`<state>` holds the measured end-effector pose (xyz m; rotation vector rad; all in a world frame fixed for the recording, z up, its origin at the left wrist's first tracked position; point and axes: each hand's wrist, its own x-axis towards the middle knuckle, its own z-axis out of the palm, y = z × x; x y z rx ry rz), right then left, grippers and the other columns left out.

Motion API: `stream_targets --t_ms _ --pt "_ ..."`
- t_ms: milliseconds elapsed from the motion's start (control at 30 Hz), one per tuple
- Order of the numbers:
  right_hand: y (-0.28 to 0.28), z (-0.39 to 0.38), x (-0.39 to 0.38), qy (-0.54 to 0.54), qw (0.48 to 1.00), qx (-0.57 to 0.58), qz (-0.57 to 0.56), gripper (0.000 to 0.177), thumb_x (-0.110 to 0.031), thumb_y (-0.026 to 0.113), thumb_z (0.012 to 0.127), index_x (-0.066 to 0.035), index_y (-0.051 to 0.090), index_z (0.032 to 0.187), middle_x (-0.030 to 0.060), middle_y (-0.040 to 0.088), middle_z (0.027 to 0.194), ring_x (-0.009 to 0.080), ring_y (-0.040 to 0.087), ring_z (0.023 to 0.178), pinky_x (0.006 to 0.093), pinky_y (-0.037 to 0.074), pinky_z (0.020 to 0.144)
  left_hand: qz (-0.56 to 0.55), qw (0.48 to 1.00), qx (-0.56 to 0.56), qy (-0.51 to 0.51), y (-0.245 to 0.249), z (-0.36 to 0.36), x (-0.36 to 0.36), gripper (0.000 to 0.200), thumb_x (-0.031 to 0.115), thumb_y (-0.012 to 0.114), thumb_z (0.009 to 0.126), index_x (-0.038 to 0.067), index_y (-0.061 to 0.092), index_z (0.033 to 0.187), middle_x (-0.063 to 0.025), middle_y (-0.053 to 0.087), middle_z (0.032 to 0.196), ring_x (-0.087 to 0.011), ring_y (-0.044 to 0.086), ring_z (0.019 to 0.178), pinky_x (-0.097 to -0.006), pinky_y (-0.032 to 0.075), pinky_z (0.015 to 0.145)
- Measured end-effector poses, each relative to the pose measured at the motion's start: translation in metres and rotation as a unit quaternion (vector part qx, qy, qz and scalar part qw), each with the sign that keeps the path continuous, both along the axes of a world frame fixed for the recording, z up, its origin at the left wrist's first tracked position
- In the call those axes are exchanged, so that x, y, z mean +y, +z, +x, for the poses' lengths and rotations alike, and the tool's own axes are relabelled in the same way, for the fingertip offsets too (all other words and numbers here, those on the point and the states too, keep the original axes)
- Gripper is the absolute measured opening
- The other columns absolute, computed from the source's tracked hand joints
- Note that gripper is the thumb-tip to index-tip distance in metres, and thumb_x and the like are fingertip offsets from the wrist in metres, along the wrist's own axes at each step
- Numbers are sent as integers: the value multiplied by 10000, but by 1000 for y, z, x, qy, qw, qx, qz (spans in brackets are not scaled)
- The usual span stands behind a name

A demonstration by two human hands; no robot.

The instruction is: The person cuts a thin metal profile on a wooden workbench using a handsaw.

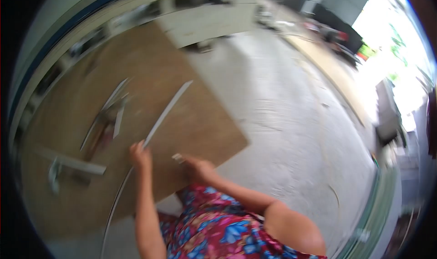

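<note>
My left hand (141, 155) is closed around a long thin pale strip (167, 109), which runs up and to the right over the brown board (209, 118) and trails down toward the bottom left edge. To the right of it, my right hand (198, 168) pinches a small pale piece (178, 157) near the board's near edge. The piece is too blurred to name. The two hands are apart.
More strips (84, 165) and blurred tools (54, 175) lie on the board's left part. Cabinets (214, 20) stand behind it. On the right are a grey floor (282, 118), a long plank (330, 72) and green lengths of material (371, 218).
</note>
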<state>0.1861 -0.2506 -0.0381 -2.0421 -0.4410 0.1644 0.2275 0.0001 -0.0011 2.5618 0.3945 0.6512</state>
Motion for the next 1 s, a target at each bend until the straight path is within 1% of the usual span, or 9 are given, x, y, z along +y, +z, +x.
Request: stream_targets --t_ms 33,100,233,333,500,600,800,900,1000 --pt "49 -5 -3 -4 994 -39 -100 497 -131 580 836 -189 535 1327 166 656 1078 372 634 963 450 513 802 18 1000 -7 -3 -4 2 2 323 44 690 779 19 659 1099 -189 596 1074 -370 575 1012 -450 468 891" --pt "85 -12 -7 3 996 -23 -84 535 -126 567 827 -168 508 1358 194 629 1116 379 622 1006 452 509 823 44 998 -40 -12 -5 0 3 260 43 683 803 23 659 1061 -163 601 1012 -350 593 951 -430 483 823" --pt "83 -13 -4 -3 997 -28 -68 557 -121 572 810 -157 505 1362 198 625 1125 391 617 1010 461 506 822 44 999 -19 -3 4 3 3 154 69 672 837 30 652 985 -133 598 946 -327 601 892 -424 478 762" --pt "85 -15 -2 -10 996 -33 -80 557 -114 571 804 -149 510 1357 195 628 1125 391 616 1011 462 508 818 53 998 -22 16 1 7 4 145 106 673 849 33 648 972 -121 600 935 -321 602 881 -417 479 743" --pt "87 -16 -1 -14 994 -62 -88 578 -82 529 776 -127 504 1351 199 629 1102 387 613 1010 469 501 819 58 998 -26 8 4 5 1 162 147 664 867 40 652 988 -124 608 937 -323 606 887 -417 483 750" --pt "97 -19 0 -19 991 -64 -114 514 -105 551 811 -116 530 1324 189 640 1130 375 617 1028 455 508 821 53 998 -18 9 -1 9 5 161 144 659 868 41 654 992 -128 615 952 -325 612 891 -420 485 761" --pt "76 -17 5 -57 991 -100 -67 472 -125 532 816 -114 564 1286 189 652 1115 367 622 1032 460 503 837 59 998 -22 1 1 10 4 157 132 653 868 34 657 991 -133 627 954 -332 621 886 -425 489 767" --pt "75 -16 6 -52 993 -84 -66 453 -139 539 819 -109 577 1269 189 651 1122 370 620 1037 463 501 840 63 998 -22 -1 6 8 4 155 130 651 870 29 656 987 -138 628 947 -335 626 884 -424 492 760" --pt "65 -12 7 -53 992 -107 -42 460 -146 536 823 -110 567 1280 190 652 1113 373 620 1032 465 501 837 62 998 -7 0 9 8 4 158 130 650 871 23 654 987 -145 626 946 -340 628 884 -424 493 750"
